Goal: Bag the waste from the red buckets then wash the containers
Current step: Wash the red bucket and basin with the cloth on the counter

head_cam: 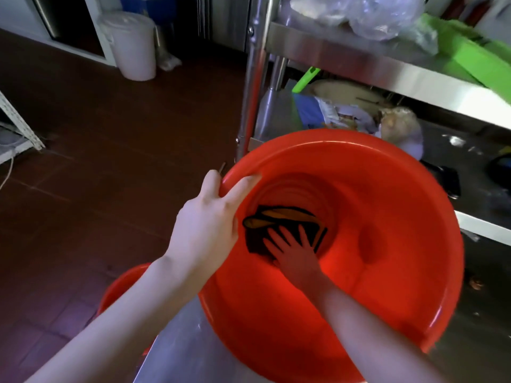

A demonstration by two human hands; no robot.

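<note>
Low on the left, a second bucket [121,286] is peeking out under the left forearm. The left hand [206,225] is gripping the tilted bucket [387,150] by its rim, thumb inside and fingers curled round the outside. Deep inside, dark waste [279,217] is lying against the bottom. The right hand [296,258] is reaching in, its fingers [287,234] spread straight and lying flat on the waste.
</note>
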